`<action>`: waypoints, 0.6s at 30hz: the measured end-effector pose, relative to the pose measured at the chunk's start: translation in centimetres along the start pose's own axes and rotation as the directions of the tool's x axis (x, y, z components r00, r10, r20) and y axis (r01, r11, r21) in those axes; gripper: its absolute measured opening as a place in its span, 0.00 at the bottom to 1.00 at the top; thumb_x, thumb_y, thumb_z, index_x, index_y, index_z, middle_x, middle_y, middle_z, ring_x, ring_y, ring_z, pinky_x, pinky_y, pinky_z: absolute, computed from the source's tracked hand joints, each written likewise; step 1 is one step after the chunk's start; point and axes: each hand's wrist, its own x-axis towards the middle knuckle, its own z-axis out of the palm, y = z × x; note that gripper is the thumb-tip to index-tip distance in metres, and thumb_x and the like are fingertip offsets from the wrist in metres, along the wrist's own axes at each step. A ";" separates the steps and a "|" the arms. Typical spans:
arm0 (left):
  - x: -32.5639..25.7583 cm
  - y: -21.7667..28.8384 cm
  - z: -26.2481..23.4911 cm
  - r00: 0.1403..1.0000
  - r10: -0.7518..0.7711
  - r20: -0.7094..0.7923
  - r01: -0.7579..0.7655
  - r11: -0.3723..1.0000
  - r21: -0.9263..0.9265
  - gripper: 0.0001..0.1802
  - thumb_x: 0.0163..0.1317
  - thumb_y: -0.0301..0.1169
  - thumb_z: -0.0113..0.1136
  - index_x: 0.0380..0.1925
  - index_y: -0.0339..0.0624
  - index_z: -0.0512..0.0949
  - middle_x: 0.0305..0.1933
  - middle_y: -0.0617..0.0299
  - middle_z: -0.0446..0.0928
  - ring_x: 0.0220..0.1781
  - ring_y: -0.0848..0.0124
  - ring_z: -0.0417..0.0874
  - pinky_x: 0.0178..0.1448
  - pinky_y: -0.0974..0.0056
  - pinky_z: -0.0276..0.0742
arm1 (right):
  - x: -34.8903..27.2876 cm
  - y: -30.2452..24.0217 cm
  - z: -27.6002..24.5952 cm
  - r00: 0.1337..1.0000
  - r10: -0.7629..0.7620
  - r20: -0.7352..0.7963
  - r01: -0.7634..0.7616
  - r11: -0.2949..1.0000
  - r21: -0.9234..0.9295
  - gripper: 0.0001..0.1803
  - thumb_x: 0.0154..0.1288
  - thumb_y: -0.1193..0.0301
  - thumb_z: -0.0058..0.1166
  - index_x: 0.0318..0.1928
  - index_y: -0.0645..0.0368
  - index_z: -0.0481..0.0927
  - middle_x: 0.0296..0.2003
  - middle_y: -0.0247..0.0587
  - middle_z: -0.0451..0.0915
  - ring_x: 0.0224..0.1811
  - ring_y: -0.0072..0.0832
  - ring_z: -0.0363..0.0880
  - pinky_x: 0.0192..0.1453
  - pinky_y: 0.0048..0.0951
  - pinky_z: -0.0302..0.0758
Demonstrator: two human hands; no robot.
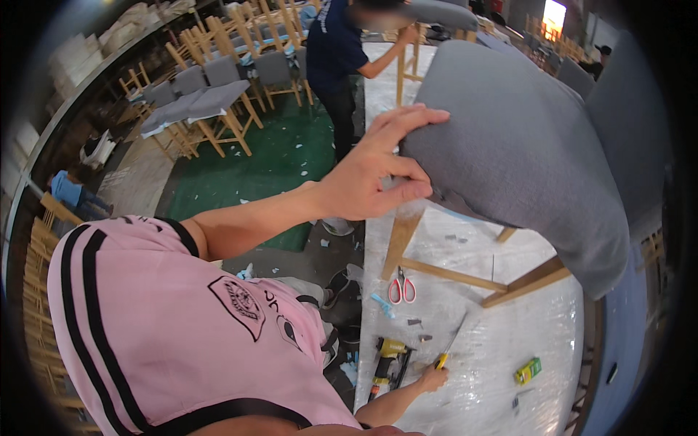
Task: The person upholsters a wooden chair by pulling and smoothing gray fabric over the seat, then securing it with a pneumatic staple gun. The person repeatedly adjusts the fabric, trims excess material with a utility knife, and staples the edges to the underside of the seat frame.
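Observation:
A wooden-legged chair with grey fabric upholstery stands on a plastic-wrapped worktable. My left hand rests against the near left edge of its grey fabric, fingers stretched and thumb apart, touching a crease in the cloth. Low in the view, my right hand is closed round the yellow handle of a screwdriver; its long thin shaft points away over the table. Beside that hand lies a yellow and black staple gun. Scissors with red and white handles lie near a chair leg.
The worktable also carries a small yellow-green box and dark scraps. Across it, a person in a dark shirt handles another chair. Finished-looking grey chairs crowd the green floor, which is strewn with scraps.

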 end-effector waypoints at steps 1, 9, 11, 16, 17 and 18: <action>1.1 0.5 -0.2 0.999 0.024 0.021 -0.023 0.999 -0.042 0.03 0.59 0.32 0.73 0.32 0.47 0.88 0.79 0.50 0.62 0.81 0.49 0.56 0.81 0.48 0.52 | 0.1 -0.8 0.0 0.999 -0.023 -0.037 0.026 0.996 0.084 0.32 0.66 0.44 0.63 0.58 0.57 0.83 0.55 0.54 0.83 0.57 0.51 0.83 0.55 0.53 0.80; 5.4 3.9 -4.7 0.954 0.108 0.280 -0.057 0.981 -0.183 0.09 0.62 0.37 0.67 0.36 0.46 0.88 0.75 0.44 0.64 0.78 0.46 0.60 0.79 0.45 0.54 | -6.7 -4.8 -15.4 0.907 -0.251 -0.337 0.420 0.499 0.758 0.39 0.72 0.63 0.63 0.76 0.66 0.63 0.75 0.53 0.64 0.75 0.38 0.66 0.77 0.41 0.66; 5.0 5.9 -7.4 0.934 0.107 0.341 -0.046 0.982 -0.182 0.10 0.63 0.38 0.66 0.37 0.45 0.88 0.74 0.43 0.65 0.77 0.45 0.61 0.79 0.45 0.55 | -11.5 -8.2 -27.0 0.504 -0.420 -0.755 0.847 0.067 0.528 0.43 0.72 0.63 0.63 0.79 0.64 0.56 0.76 0.51 0.62 0.75 0.45 0.66 0.79 0.49 0.62; 7.6 7.9 -8.1 0.894 0.239 0.378 -0.124 0.944 -0.304 0.15 0.65 0.42 0.62 0.40 0.44 0.88 0.72 0.39 0.67 0.75 0.42 0.64 0.78 0.43 0.56 | -9.4 -8.1 -42.9 0.244 -0.453 -0.858 0.957 0.255 0.138 0.42 0.72 0.62 0.63 0.78 0.64 0.58 0.75 0.51 0.64 0.74 0.45 0.67 0.78 0.48 0.63; 7.0 8.0 -8.9 0.902 0.236 0.360 -0.125 0.944 -0.306 0.15 0.66 0.42 0.61 0.40 0.44 0.88 0.71 0.38 0.67 0.74 0.41 0.65 0.77 0.43 0.56 | -8.9 -8.6 -44.2 0.243 -0.479 -0.843 0.953 0.281 0.115 0.42 0.72 0.62 0.63 0.78 0.65 0.58 0.74 0.51 0.64 0.74 0.45 0.67 0.78 0.48 0.63; 6.8 6.3 -8.7 0.890 0.253 0.380 -0.127 0.936 -0.327 0.16 0.66 0.43 0.60 0.41 0.44 0.88 0.71 0.37 0.68 0.74 0.41 0.65 0.77 0.43 0.57 | -8.5 -8.1 -44.4 0.277 -0.473 -0.836 0.923 0.372 0.095 0.41 0.72 0.62 0.63 0.77 0.65 0.58 0.74 0.51 0.64 0.74 0.45 0.67 0.78 0.48 0.63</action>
